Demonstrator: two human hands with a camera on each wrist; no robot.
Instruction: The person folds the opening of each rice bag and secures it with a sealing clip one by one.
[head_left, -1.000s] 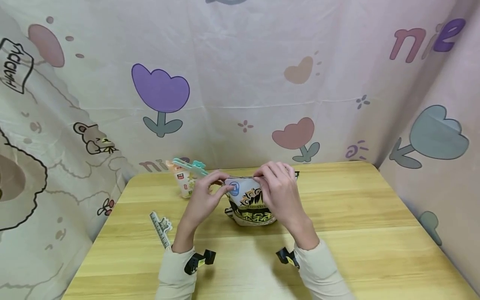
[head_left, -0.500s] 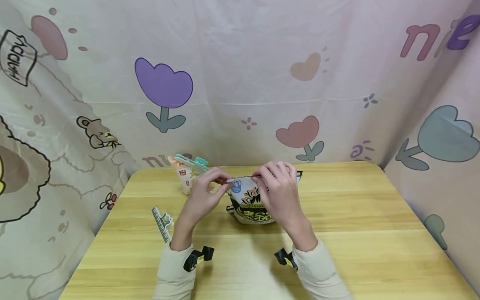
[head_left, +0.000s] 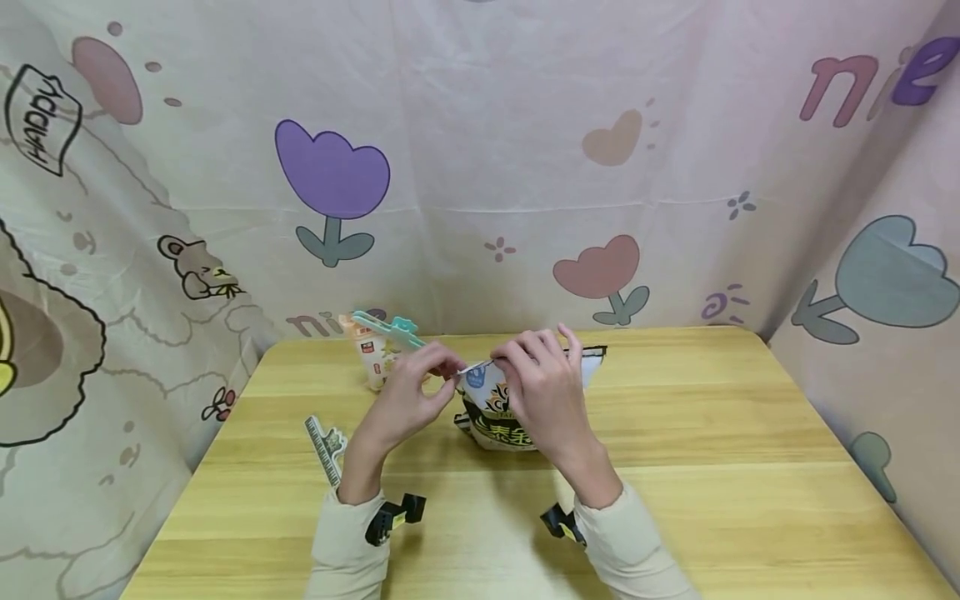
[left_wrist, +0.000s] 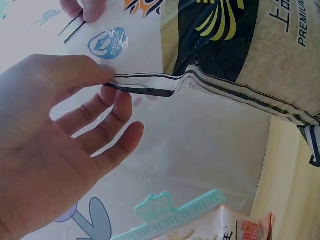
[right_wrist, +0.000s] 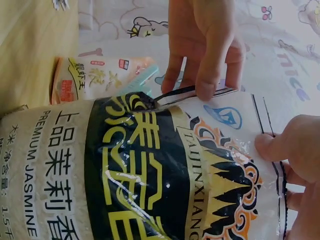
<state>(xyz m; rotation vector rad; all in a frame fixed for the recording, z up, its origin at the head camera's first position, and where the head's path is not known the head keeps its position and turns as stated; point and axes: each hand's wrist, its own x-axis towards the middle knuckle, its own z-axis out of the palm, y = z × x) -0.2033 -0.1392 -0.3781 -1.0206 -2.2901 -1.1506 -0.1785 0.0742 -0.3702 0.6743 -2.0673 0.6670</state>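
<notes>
A rice bag [head_left: 504, 429] with black and yellow print stands upright on the table, its top edge between both hands. The left hand [head_left: 408, 392] pinches the bag's left top corner; in the left wrist view the thumb of that hand [left_wrist: 65, 105] presses the striped side seam while the other fingers spread behind it. With thumb and fingers the right hand [head_left: 546, 383] pinches the top edge further along; the right wrist view shows its thumb [right_wrist: 272, 147] on the white upper strip of the bag [right_wrist: 145, 165].
Behind the left hand stands an orange and white packet [head_left: 369, 354] with a teal clip [head_left: 390, 328] across its top. A piano-patterned clip [head_left: 325, 448] lies on the wooden table [head_left: 712, 467] at left. A printed curtain [head_left: 450, 167] hangs behind.
The right hand has shifted slightly left along the bag's top edge, uncovering more of the right corner. The left hand keeps its pinch at the left corner, which now tilts more.
</notes>
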